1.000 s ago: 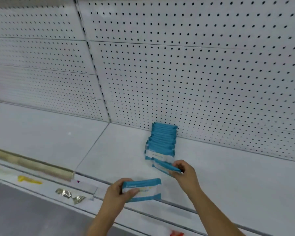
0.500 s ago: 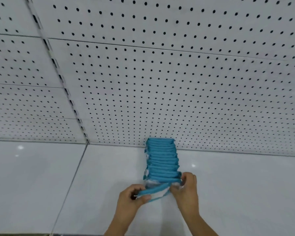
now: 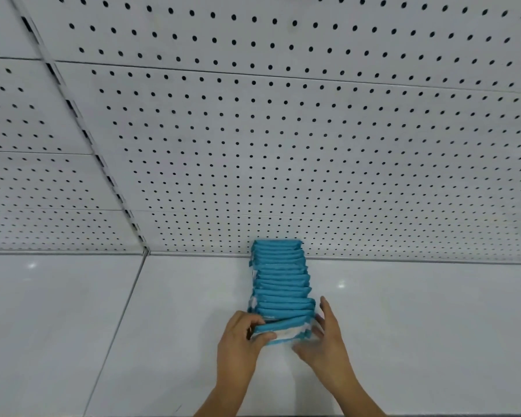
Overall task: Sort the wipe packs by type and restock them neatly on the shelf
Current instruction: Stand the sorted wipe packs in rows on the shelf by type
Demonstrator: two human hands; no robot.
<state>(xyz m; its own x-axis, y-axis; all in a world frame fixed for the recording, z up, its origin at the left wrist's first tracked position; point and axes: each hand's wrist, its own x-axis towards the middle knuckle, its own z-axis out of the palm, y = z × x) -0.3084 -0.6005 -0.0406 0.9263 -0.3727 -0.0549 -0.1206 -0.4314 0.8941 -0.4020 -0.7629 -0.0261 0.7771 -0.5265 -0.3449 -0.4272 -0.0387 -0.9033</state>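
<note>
As left hand (image 3: 240, 338) grips pack (image 3: 287, 330), row (image 3: 281, 276) behind

The right hand (image 3: 325, 341) has opened off the front pack (image 3: 283, 328), which seemingly now stands upright.

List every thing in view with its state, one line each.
row of wipe packs: standing on edge, lined up from the back panel forward.
front pack: at the row's near end, leaning, held.
left hand: grips the front pack's left end.
right hand: fingers straight at the front pack's right end; blurred.
shelf: white, glossy, bearing the row.
pegboard back panel: bare, no hooks.
</note>
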